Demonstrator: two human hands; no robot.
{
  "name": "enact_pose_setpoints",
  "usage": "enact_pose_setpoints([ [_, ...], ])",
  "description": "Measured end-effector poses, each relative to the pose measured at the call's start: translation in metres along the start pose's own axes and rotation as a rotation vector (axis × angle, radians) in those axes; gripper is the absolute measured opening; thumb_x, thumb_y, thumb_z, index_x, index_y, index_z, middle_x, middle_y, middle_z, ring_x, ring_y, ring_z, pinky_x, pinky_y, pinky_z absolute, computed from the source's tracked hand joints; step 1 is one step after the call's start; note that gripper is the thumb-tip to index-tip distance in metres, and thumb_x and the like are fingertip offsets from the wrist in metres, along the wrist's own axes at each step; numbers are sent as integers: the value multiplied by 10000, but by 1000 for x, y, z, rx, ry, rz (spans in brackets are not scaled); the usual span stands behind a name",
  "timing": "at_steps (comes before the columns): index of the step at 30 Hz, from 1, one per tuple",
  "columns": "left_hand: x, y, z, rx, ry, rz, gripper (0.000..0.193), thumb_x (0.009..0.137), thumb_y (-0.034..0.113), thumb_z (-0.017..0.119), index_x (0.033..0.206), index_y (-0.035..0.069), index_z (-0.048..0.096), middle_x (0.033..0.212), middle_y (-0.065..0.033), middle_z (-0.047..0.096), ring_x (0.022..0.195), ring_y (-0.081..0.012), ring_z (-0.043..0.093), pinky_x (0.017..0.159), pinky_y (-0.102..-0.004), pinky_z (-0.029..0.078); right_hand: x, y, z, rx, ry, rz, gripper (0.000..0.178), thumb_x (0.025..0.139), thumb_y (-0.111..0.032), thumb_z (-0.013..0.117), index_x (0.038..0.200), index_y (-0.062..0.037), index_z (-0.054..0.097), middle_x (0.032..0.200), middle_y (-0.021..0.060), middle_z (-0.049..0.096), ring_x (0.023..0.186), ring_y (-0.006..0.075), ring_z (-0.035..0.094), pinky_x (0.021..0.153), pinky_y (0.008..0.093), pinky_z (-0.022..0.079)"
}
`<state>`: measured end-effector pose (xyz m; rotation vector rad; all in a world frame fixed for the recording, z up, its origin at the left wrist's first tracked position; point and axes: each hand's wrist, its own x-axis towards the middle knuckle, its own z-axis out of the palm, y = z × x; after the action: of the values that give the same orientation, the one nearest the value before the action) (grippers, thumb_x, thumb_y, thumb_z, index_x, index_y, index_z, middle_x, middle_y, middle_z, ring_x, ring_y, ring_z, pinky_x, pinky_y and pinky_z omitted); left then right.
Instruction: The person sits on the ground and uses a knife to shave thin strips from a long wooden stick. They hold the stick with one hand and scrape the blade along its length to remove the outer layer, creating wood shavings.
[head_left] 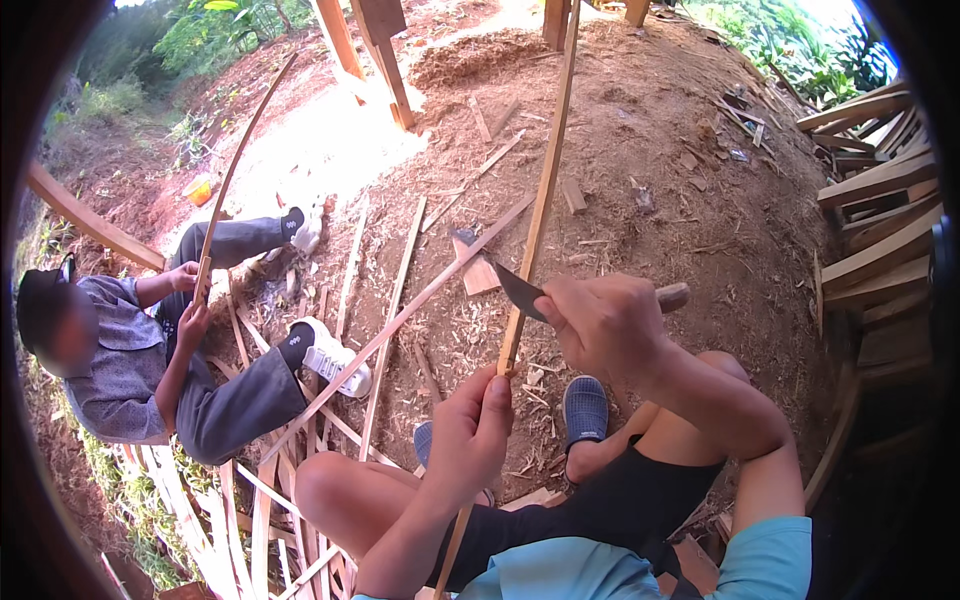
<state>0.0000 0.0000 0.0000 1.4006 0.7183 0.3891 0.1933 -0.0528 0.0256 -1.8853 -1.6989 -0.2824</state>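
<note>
A long, narrow wooden strip (548,190) runs away from me, from my lap toward the far posts. My left hand (478,420) is closed around it just above my knees. In my right hand (605,325) is a knife, its dark blade (520,293) lying across the strip a little beyond my left hand. The wooden knife handle (673,297) sticks out on the right side of my fist. Whether the edge bites into the wood cannot be made out. Below the blade, the strip shows a darker, notched spot (508,352).
At left a seated person (130,350) holds another thin strip (225,185). Loose strips (395,320) cover the ground between us. A wood block (478,272) lies ahead, with shavings around it. Timber (880,240) is stacked at right; wooden posts (385,70) stand at the far side.
</note>
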Motion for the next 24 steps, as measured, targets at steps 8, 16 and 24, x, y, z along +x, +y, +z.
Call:
enact_pose_setpoints([
  [8, -5, 10, 7, 71, 29, -65, 218, 973, 190, 463, 1001, 4, 576, 591, 52, 439, 539, -23, 396, 479, -212, 325, -2, 8, -10, -30, -42, 33, 219, 866, -213, 584, 695, -102, 505, 484, 43, 510, 417, 226, 544, 396, 345, 405],
  [16, 3, 14, 4, 141, 90, -23, 199, 960, 180, 483, 965, 7, 581, 581, 32, 447, 538, -33, 403, 475, -225, 328, 2, 16, 4, 56, -20, -1, 237, 880, -242, 572, 693, -113, 506, 483, 49, 513, 411, 239, 538, 397, 352, 408],
  [24, 2, 11, 3, 152, 98, 7, 208, 958, 186, 491, 997, 8, 591, 572, 28, 454, 534, -34, 403, 475, -231, 334, 12, 21, 1, 51, 20, 23, 216, 872, -227, 577, 702, -107, 519, 483, 51, 510, 398, 234, 527, 391, 365, 398],
])
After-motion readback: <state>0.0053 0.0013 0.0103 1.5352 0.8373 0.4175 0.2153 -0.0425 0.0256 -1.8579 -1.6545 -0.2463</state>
